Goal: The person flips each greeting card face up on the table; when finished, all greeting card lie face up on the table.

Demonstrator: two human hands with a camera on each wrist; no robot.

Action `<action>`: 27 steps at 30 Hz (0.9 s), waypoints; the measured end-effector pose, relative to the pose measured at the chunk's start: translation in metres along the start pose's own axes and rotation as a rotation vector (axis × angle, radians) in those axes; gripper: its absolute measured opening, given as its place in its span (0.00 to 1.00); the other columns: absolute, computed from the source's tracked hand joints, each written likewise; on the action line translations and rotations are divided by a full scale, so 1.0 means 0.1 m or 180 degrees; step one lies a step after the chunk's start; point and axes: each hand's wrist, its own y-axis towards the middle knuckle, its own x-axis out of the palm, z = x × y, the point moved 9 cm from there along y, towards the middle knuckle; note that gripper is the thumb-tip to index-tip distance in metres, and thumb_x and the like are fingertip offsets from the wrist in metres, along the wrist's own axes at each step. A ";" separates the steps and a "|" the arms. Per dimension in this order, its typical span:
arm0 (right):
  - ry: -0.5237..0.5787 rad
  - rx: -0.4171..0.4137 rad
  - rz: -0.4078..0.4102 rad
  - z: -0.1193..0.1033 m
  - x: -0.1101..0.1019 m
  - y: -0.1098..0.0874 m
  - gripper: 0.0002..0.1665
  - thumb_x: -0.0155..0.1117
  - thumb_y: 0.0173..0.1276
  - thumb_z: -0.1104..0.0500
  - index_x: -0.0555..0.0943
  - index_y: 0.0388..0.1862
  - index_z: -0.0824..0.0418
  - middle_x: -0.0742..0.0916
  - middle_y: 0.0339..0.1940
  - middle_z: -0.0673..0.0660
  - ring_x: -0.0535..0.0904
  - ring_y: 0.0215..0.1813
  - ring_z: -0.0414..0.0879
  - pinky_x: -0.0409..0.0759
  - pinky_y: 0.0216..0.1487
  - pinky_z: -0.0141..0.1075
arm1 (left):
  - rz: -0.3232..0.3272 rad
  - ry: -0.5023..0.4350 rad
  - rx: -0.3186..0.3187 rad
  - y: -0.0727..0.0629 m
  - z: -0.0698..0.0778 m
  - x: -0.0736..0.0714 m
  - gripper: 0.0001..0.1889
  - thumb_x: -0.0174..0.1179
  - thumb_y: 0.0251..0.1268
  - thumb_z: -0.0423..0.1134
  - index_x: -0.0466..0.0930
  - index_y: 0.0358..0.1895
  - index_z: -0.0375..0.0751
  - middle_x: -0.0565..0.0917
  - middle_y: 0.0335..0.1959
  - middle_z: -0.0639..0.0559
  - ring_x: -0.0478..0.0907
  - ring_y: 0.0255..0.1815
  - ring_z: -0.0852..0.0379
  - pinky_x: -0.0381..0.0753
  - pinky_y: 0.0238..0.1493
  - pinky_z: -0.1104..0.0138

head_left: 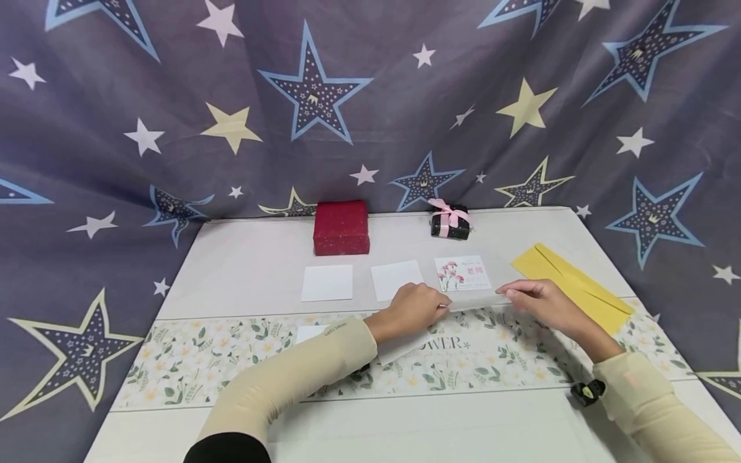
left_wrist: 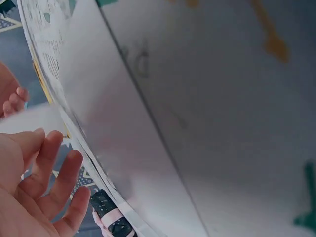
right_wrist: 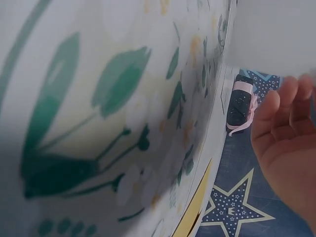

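Observation:
A white card (head_left: 476, 300) is held between both hands just above the table, seen nearly edge-on. My left hand (head_left: 413, 308) pinches its left end between thumb and fingers. At the other end, my right hand (head_left: 535, 299) pinches it with thumb and forefinger. The left wrist view shows the left hand (left_wrist: 42, 182) at the card (left_wrist: 34, 120), its other fingers loosely bent. In the right wrist view, the right hand (right_wrist: 289, 143) is beside the pale card (right_wrist: 271, 39). Just behind lies a flower-printed card (head_left: 463, 273); another white card (head_left: 403, 348) lies partly under the left hand.
Two blank white cards (head_left: 327, 283) lie in a row left of the printed one. A red box (head_left: 341, 228) and a black box with pink ribbon (head_left: 450, 222) stand at the back. A yellow envelope (head_left: 570, 283) lies at right on the floral-banded table (head_left: 231, 235).

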 end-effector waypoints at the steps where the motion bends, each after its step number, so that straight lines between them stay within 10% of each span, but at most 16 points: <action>1: 0.0007 0.0041 -0.0018 0.01 0.00 0.00 0.17 0.58 0.79 0.58 0.85 0.54 0.69 0.85 0.30 0.49 0.79 0.30 0.46 0.79 0.30 0.37 | 0.0028 -0.0009 -0.0008 0.00 0.00 -0.01 0.14 0.56 0.77 0.47 0.83 0.28 0.55 0.80 0.20 0.64 0.72 0.21 0.67 0.71 0.25 0.71; 11: -0.0311 -0.0141 -0.0231 -0.09 0.05 -0.08 0.13 0.64 0.75 0.60 0.87 0.53 0.61 0.91 0.43 0.58 0.83 0.34 0.38 0.82 0.34 0.32 | -0.0081 -0.0066 -0.0022 0.01 0.01 -0.02 0.10 0.56 0.77 0.43 0.89 0.46 0.57 0.90 0.34 0.60 0.79 0.28 0.66 0.75 0.28 0.72; 16: -0.0615 -0.0123 -0.0456 -0.07 0.13 -0.10 0.15 0.69 0.71 0.57 0.87 0.55 0.58 0.88 0.31 0.53 0.73 0.26 0.35 0.75 0.26 0.31 | -0.0222 -0.0106 -0.0006 0.01 0.02 0.03 0.10 0.59 0.76 0.43 0.89 0.50 0.56 0.91 0.41 0.59 0.80 0.32 0.65 0.78 0.32 0.72; 21: -0.0891 -0.0214 -0.0678 -0.05 0.20 -0.12 0.20 0.71 0.69 0.57 0.84 0.59 0.60 0.86 0.28 0.49 0.76 0.28 0.33 0.78 0.29 0.30 | -0.0297 -0.0065 0.0123 0.04 0.08 0.08 0.12 0.56 0.78 0.43 0.83 0.32 0.51 0.86 0.30 0.58 0.74 0.26 0.65 0.71 0.27 0.73; 27: -0.1044 -0.0121 -0.0900 0.01 0.27 -0.12 0.26 0.72 0.68 0.57 0.82 0.64 0.59 0.83 0.26 0.45 0.73 0.25 0.32 0.75 0.27 0.30 | -0.0355 0.0074 0.0177 0.06 0.11 0.14 0.09 0.58 0.76 0.46 0.85 0.35 0.54 0.83 0.27 0.58 0.71 0.26 0.64 0.68 0.25 0.73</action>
